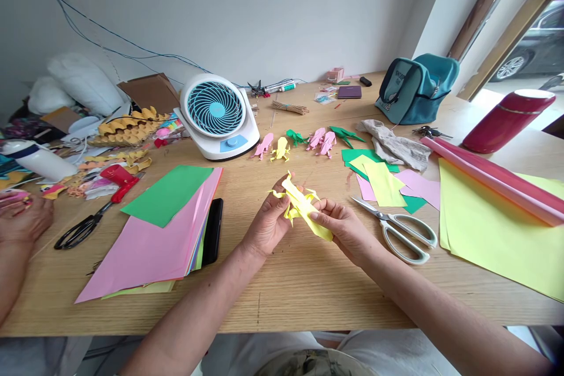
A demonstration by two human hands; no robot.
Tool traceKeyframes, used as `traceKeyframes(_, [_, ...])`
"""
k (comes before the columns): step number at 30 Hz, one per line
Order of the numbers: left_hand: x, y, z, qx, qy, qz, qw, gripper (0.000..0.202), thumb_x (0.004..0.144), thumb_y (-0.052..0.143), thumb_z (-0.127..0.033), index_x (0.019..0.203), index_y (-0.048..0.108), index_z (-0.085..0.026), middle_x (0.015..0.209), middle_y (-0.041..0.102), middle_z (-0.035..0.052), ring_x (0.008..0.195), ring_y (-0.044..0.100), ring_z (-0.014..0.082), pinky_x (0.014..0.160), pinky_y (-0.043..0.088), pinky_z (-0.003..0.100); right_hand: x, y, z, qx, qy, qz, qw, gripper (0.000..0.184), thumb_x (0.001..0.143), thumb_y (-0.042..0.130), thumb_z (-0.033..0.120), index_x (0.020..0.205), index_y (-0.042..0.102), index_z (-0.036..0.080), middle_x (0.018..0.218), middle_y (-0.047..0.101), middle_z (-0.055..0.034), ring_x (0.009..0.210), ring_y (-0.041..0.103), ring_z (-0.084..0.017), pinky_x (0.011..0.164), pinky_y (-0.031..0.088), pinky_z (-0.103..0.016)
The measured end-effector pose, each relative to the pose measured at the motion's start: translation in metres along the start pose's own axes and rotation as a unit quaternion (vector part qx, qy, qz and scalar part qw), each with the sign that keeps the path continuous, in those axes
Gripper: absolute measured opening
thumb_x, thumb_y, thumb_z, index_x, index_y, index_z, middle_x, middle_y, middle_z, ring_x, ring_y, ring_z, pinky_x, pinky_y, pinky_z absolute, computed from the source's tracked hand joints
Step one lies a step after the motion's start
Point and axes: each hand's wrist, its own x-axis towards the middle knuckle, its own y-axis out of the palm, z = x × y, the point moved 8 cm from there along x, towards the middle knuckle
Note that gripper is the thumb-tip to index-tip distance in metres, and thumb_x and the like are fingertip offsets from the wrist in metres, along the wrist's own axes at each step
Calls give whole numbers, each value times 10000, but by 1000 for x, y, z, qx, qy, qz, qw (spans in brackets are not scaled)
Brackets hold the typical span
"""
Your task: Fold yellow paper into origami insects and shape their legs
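Between my two hands, above the table's middle, is a yellow folded paper figure [304, 204] with thin bent limbs at its left end. My left hand [269, 220] pinches it near those limbs. The fingers and thumb of my right hand [341, 224] close on its wide, flat end. Beyond my hands stands a row of small folded paper figures, among them a yellow one [281, 150], pink ones [326, 144] and green ones [346, 135]. White-handled scissors [403, 232] lie just right of my right hand, blades pointing left.
Left of my arms, a pile of coloured paper [163, 252] overlaps a black phone [213, 232]. A fan [218, 114] stands behind. At right are paper pieces [381, 182], yellow sheets [493, 235], a pink roll [497, 185] and a red flask [509, 120]. A co-worker's hand [26, 217] rests far left.
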Motion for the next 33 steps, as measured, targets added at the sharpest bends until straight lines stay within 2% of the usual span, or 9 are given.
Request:
traceKeyframes(15, [-1, -3, 6, -8, -26, -19, 999, 499, 763, 786, -336, 1229, 623, -265, 1098, 705, 37, 1132, 623, 239, 914, 482, 330, 0, 0, 2, -20, -25, 3, 999, 372, 602, 874, 422, 774, 637, 192, 638, 599, 36, 533, 435, -86, 507, 265, -244])
traceKeyframes(20, [1, -3, 2, 2, -9, -1, 1000, 480, 809, 742, -300, 1266, 599, -263, 1161, 695, 48, 1148, 617, 227, 958, 462, 330, 1, -1, 4, -26, -31, -7, 999, 368, 624, 865, 425, 784, 629, 192, 635, 600, 36, 532, 450, -85, 506, 277, -238])
traceKeyframes(25, [1, -1, 2, 22, -9, 24, 999, 418, 870, 649, -397, 1242, 625, -208, 1227, 675, 92, 1148, 610, 241, 905, 477, 314, 1, -1, 6, -31, -31, -16, 999, 392, 622, 861, 449, 789, 621, 188, 655, 609, 27, 548, 467, -91, 517, 304, -242])
traceKeyframes(29, [2, -2, 2, 44, -7, 41, 998, 464, 850, 651, -453, 1228, 640, -185, 1200, 685, 108, 1130, 612, 262, 892, 480, 333, 0, -1, 6, -25, -30, -18, 999, 407, 592, 877, 441, 771, 616, 186, 632, 594, 34, 534, 449, -85, 507, 285, -240])
traceKeyframes(33, [4, -5, 2, 109, 13, 52, 993, 378, 871, 643, -415, 1163, 676, -176, 1146, 700, 102, 1113, 614, 249, 947, 455, 345, 0, -1, 6, -24, -30, -14, 999, 411, 582, 882, 435, 769, 618, 181, 613, 577, 41, 527, 434, -80, 500, 268, -235])
